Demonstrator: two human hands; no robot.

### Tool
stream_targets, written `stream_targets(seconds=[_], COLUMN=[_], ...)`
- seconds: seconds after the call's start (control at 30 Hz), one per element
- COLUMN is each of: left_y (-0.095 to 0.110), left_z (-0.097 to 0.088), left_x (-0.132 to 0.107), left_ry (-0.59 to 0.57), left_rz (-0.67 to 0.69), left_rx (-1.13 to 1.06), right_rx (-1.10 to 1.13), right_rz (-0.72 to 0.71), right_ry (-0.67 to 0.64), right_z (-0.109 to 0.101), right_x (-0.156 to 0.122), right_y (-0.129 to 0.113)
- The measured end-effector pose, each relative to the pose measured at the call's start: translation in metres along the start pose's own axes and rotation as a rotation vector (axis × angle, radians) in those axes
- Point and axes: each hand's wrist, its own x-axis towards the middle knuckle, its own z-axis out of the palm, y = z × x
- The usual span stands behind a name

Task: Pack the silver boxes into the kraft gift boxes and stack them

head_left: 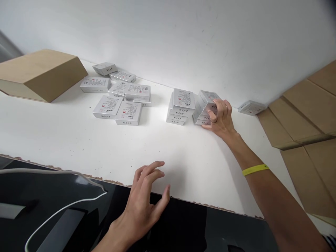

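My right hand reaches to the back of the white table and its fingers wrap around a small stack of white printed boxes near the wall. Right beside it on the left stands a second stack of the same boxes. My left hand hovers over the table's near edge, fingers spread and curled, holding nothing. A yellow band sits on my right forearm.
Several loose white boxes lie scattered at the back left. One single box rests at the far right by the wall. A brown cardboard carton is at the left, flat cardboard at the right. A white cable crosses the dark surface below.
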Motion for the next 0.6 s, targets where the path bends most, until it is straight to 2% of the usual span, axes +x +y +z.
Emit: stream_targets(seconds=[0.37,0.47,0.6], left_y=[0.011,0.013,0.013], left_z=[0.004,0.006,0.009], left_x=[-0.008,-0.009,-0.008], left_ry=[-0.01,-0.007,0.021], left_rz=[0.033,0.051,0.078], left_rx=[-0.034,-0.062,-0.126], right_rx=[0.024,0.036,0.05], right_rz=[0.016,0.026,0.063], right_ry=[-0.017,-0.021,-0.036], right_z=[0.028,0.024,0.005], right_x=[0.041,0.034,0.001], right_y=[-0.001,0.003,0.027])
